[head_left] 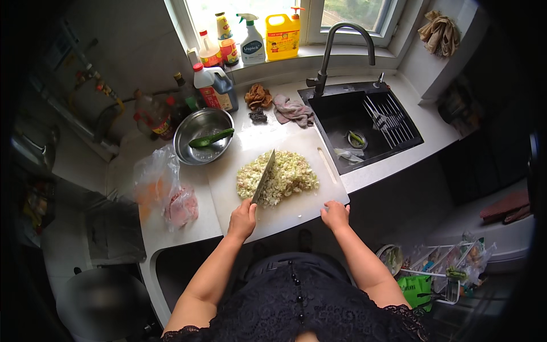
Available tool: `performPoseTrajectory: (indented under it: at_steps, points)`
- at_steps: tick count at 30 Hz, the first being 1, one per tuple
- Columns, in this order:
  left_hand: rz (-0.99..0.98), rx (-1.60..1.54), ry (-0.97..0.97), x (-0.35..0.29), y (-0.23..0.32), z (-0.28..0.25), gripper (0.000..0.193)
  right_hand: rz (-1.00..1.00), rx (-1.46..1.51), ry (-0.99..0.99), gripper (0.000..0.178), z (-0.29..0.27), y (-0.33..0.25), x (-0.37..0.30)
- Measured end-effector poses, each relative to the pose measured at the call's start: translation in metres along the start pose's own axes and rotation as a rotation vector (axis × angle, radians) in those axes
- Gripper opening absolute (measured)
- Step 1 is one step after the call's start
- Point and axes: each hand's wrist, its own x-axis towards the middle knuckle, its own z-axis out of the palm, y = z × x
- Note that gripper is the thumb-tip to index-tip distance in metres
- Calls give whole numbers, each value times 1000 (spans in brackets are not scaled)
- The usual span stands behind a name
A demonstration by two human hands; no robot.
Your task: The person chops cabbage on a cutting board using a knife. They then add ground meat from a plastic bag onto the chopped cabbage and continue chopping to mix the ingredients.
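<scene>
My left hand is wrapped round the handle of a kitchen knife, its blade tilted up and away across a wide heap of finely chopped pale green and whitish vegetable. Under the heap lies a white cutting board. At the board's front right corner, my right hand is closed on its edge, with the thumb side on top and the other fingers mostly hidden. One small chopped bit lies apart near the board's front edge.
Left of the board are a steel bowl with a cucumber and bagged pink meat. A black sink with a tall tap stands right. Rags and bottles line the back; a bagged rack stands below right.
</scene>
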Motion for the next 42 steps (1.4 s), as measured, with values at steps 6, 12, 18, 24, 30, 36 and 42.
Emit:
performPoseTrajectory:
  at_steps: [6,12,18,24,30,36,42]
  points:
    - [55,39,2,2,8,17,26,12,-12,-18,30,-2,-2,0]
    - [-9,-16,-29,1,20,8,27,20,2,-28,31,-2,1,1]
    - [21,16,1,5,10,11,27,32,15,-33,31,-3,0,0]
    - [19,34,25,3,-4,13,27,7,-12,-22,30,-1,-1,-2]
    - [12,-35,65,0,13,-6,25,25,8,-31,30,-4,-1,-2]
    - [4,-25,41,1,3,-13,24,7,-17,-14,30,2,4,2]
    - [-52,32,48,2,-15,-10,24,-4,-21,1,30,0,-1,0]
